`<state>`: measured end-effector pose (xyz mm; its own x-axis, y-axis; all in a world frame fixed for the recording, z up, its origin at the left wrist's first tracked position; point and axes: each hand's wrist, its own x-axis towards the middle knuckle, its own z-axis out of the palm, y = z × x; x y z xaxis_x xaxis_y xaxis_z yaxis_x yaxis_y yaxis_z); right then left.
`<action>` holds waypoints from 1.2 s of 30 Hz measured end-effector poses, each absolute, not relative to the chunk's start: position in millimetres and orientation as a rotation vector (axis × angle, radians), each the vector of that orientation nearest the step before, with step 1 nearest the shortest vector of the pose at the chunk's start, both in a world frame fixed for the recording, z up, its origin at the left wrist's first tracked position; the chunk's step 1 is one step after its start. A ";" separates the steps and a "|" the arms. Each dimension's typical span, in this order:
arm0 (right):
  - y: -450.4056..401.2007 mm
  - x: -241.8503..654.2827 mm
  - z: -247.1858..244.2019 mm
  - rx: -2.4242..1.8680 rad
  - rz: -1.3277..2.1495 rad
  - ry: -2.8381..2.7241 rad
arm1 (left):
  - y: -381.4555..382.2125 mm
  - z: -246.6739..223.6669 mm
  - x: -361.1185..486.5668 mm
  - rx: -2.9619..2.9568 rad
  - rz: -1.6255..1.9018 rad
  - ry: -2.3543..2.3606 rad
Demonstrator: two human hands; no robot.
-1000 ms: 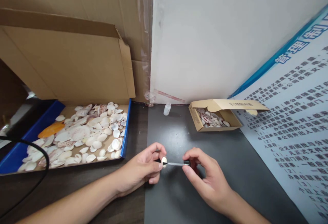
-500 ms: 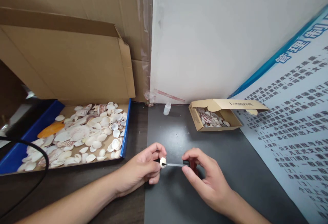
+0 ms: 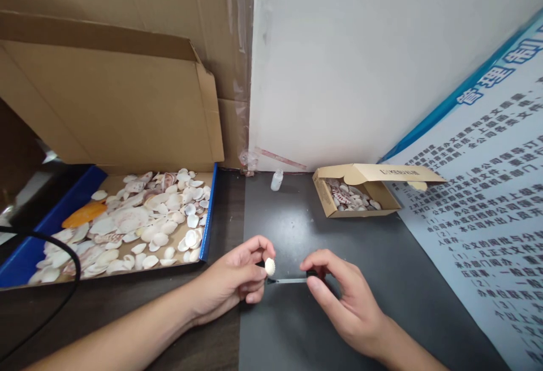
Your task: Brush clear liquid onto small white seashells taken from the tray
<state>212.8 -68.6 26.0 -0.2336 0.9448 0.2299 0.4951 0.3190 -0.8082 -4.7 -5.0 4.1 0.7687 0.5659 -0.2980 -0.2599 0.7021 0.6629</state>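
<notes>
A small cream seashell (image 3: 270, 267) is pinched between the thumb and fingers of my left hand (image 3: 244, 274). My right hand (image 3: 339, 289) grips the black cap of a small applicator brush (image 3: 292, 281), whose thin clear stem points left. The dark bristle tip sits just below the shell, near my left fingertips; whether it touches the shell I cannot tell. Behind the hands, a little open bottle (image 3: 277, 180) with whitish contents stands on the dark grey mat (image 3: 275, 337).
On the left, a blue-edged cardboard box (image 3: 207, 218) holds many loose shells, its lid raised. A smaller carton (image 3: 360, 214) of shells stands at the back right. A black cable (image 3: 73, 258) curves at the left edge. A printed poster (image 3: 475, 190) leans on the right.
The brush tip has moved down from the shell's face to just below it. The shell's ribbed surface now shows more. My left hand has barely shifted.
</notes>
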 end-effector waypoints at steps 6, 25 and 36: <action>-67.4 212.5 24.4 -1.297 0.737 -1.851 | -4.8 4.1 -3.1 0.653 0.493 0.526; -68.6 212.9 24.9 -1.293 0.773 -1.836 | -5.5 4.5 -5.2 0.612 0.497 0.517; -68.9 211.4 26.3 -1.317 0.763 -1.833 | -5.0 4.1 -5.4 0.627 0.484 0.523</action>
<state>211.4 -68.9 26.3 -0.1983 0.9542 0.2239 0.5139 0.2958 -0.8052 -5.4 -5.0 4.1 0.7646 0.5668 -0.3069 -0.2628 0.7089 0.6545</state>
